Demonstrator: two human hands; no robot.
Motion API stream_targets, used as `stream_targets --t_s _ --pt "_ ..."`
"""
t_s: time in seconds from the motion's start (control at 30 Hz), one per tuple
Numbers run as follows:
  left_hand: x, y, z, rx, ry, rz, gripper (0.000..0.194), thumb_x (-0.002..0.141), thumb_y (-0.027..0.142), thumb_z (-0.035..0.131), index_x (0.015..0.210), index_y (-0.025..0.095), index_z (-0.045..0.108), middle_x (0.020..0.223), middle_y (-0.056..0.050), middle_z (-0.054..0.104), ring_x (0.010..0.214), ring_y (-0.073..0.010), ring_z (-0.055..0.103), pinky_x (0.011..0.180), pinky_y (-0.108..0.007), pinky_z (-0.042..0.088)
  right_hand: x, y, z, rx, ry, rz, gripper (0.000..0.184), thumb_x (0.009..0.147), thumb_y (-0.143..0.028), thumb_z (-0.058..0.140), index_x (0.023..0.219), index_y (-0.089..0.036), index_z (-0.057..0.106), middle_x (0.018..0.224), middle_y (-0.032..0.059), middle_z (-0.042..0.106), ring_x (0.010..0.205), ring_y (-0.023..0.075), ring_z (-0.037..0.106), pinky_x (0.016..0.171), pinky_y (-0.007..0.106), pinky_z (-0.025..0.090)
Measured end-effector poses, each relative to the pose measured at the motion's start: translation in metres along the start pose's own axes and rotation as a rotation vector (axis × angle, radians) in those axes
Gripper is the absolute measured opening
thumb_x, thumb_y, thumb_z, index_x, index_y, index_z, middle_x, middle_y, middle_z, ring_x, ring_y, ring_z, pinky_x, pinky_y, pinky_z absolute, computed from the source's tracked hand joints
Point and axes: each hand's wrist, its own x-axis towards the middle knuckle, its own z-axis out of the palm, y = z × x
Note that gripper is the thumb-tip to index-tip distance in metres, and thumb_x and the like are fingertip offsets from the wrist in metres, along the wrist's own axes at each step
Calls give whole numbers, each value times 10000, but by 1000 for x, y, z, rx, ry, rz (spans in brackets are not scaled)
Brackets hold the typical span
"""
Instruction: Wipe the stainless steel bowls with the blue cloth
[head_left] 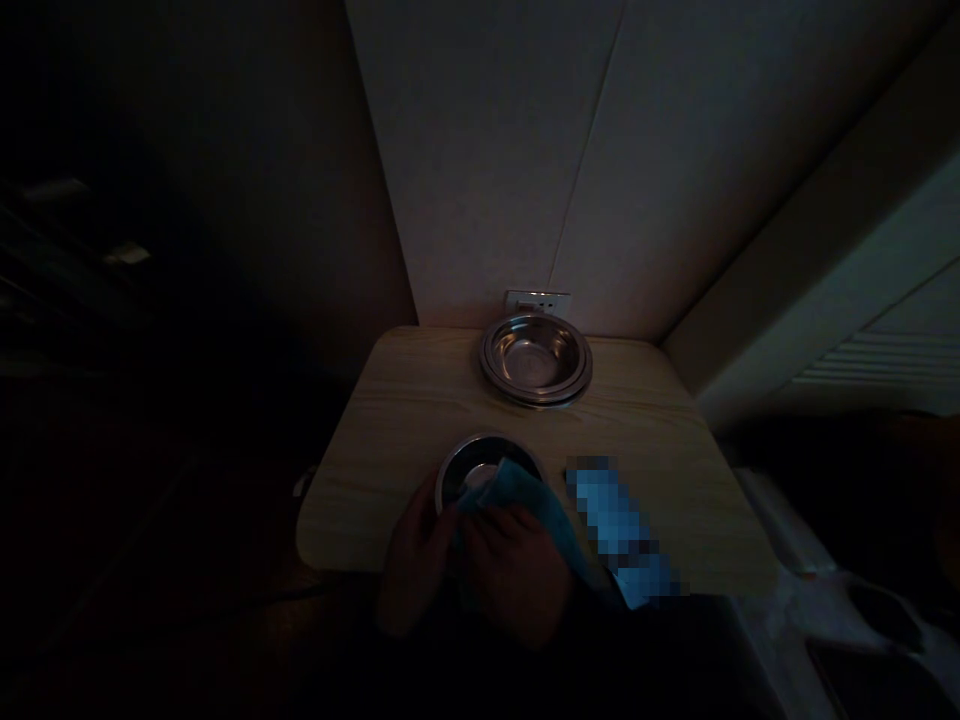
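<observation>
A round metal bowl (457, 462) is at the near side of the small wooden table, its opening towards me. My left hand (411, 562) grips the bowl's left rim, thumb near the edge. A blue-green cloth (529, 492) lies over the near right part of the bowl and hangs down to the right. My right hand (517, 572) is closed on the cloth and presses it against the bowl's near rim. Dim light hides some fingertips. Farther back on the table, a stack of shiny metal bowls (534, 362) stands apart from both hands.
The light wood table (390, 420) has rounded corners and backs onto a pale wall with a socket (537, 300). Right of the cloth lies a blurred-out, lit flat object (613, 515). Dark surroundings fill the left; pale items (810, 620) are low on the right.
</observation>
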Motion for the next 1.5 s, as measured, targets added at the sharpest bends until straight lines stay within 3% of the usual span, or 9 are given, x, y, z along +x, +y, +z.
stream_targets --t_s 0.13,0.23,0.3,0.37,0.53,0.73,1.13,1.3,1.5 --pt "-3 0 -7 32 16 -13 466 759 307 507 1199 160 549 1228 -85 601 1138 -217 535 976 -331 383 5 -13 9 -5 43 61 254 891 -242 498 1088 -113 595 949 112 680 911 235 591 784 388 428" --pt "2 4 -10 57 28 -43 537 732 308 533 1238 127 520 957 -70 677 857 -202 626 761 -312 478 2 -3 3 22 0 -14 283 883 -262 522 1122 -120 573 990 96 677 947 219 583 808 369 424" --pt "7 6 -10 65 48 -48 581 713 321 562 1252 113 499 691 1 613 615 -160 576 578 -278 458 -2 11 -5 39 -42 -100 295 883 -300 530 1129 -140 563 1011 81 673 980 206 571 850 363 409" --pt "11 7 -8 48 58 -19 589 701 340 589 1236 109 499 601 44 531 546 -136 523 525 -255 429 -6 24 -12 49 -69 -169 293 886 -332 526 1122 -161 562 1016 69 673 1011 198 558 907 368 376" --pt "11 9 -4 28 39 1 486 710 409 584 1104 125 572 720 -11 632 660 -160 601 611 -269 479 -11 28 -14 57 -90 -167 287 880 -334 534 1107 -163 572 1031 68 671 1016 205 554 936 380 354" --pt "9 8 -3 55 -1 -9 463 775 391 516 1159 141 584 1192 -97 629 1089 -214 578 939 -324 428 7 4 -9 86 -66 -29 293 886 -328 496 1086 -134 588 1059 93 658 1025 231 540 921 399 364" --pt "13 8 -4 58 -15 2 474 791 395 505 1156 106 595 1171 -106 644 1083 -221 584 951 -328 425 32 6 -19 -26 -137 306 288 875 -262 464 1050 -82 605 1024 174 643 990 266 564 805 395 435" --pt "16 6 -6 102 -35 10 489 789 391 491 1168 98 587 1195 -111 629 1101 -217 572 972 -328 406 37 1 -18 55 -157 181 294 897 -259 402 1057 -122 607 1065 133 635 1069 251 516 864 387 412" --pt "13 14 -4 106 5 16 488 783 382 491 1161 89 587 1089 -107 679 964 -217 630 845 -312 481 14 23 -35 146 -262 -116 243 895 -301 433 964 -169 625 962 52 674 994 205 556 870 340 397"
